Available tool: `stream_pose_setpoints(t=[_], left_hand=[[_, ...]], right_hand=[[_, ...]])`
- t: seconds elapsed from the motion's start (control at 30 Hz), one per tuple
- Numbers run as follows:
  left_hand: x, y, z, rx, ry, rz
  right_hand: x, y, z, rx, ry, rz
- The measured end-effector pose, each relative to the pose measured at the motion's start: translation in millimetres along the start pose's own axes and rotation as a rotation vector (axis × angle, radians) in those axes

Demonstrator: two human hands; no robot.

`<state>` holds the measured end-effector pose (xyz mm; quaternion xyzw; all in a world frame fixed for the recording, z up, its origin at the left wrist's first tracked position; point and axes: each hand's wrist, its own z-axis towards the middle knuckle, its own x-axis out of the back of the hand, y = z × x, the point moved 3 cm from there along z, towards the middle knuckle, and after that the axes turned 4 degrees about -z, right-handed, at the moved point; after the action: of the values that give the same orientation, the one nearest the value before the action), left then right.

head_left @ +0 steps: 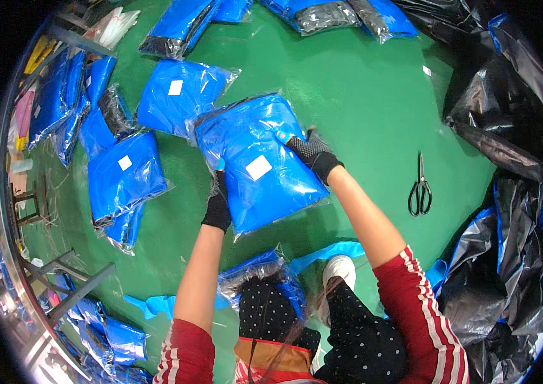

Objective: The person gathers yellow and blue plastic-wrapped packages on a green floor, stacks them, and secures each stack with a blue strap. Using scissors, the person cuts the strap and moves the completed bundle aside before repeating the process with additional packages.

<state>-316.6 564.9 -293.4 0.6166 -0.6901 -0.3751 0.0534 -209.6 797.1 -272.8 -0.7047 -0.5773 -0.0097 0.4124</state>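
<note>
A folded blue sheet in a clear plastic bag (pixel 249 198), with a white square label on top, is held in front of me above the green floor. My left hand (pixel 218 201), in a black glove, grips its left edge, the fingers partly hidden beneath. On the upper right side, my right hand (pixel 313 152) in a dotted dark glove clasps the package, thumb on top and the other fingers mostly out of sight. Just beyond it on the left lies another blue bagged package (pixel 178 96), also with a white label, which the held one partly overlaps.
Black-handled scissors (pixel 420 192) lie on the green floor (pixel 361 96) at the right. Crumpled black sheeting (pixel 508 249) piles along the right side. More blue packages (pixel 124 173) lie at the left and far edge. A metal frame (pixel 79 294) stands at the lower left.
</note>
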Motion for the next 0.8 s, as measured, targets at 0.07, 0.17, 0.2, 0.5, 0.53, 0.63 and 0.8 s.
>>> stream_pose_setpoints(t=[0.07,0.17,0.2,0.5,0.53,0.63,0.8], left_hand=[[-9.3,0.0,-5.4,0.074,-0.175,-0.084],[-14.6,4.6,-26.0,0.166,-0.174,-0.026],[-16.9,8.2,-34.8,0.118,-0.163,0.008],[-9.5,67.9,-150.6,-0.387,-0.035,0.424],[-1.1,80.3,-166.7,-0.434,-0.037,0.561],[28.2,85.2,-202.5,-0.455,-0.065,0.571],[131.1,-16.4,-281.9,-0.214,0.089,0.478]], right_hand=[[-4.7,3.3,-0.6,-0.038,-0.298,0.193],[-6.6,6.4,-21.8,-0.092,-0.644,0.567],[-3.8,5.7,-31.9,-0.081,-0.669,0.630],[18.0,-49.1,-128.5,0.467,-0.888,0.715],[9.3,-53.6,-133.8,0.364,-0.923,0.747],[-14.3,-49.0,-161.9,0.557,-0.820,0.812],[-62.4,27.6,-241.2,0.586,-0.672,0.482]])
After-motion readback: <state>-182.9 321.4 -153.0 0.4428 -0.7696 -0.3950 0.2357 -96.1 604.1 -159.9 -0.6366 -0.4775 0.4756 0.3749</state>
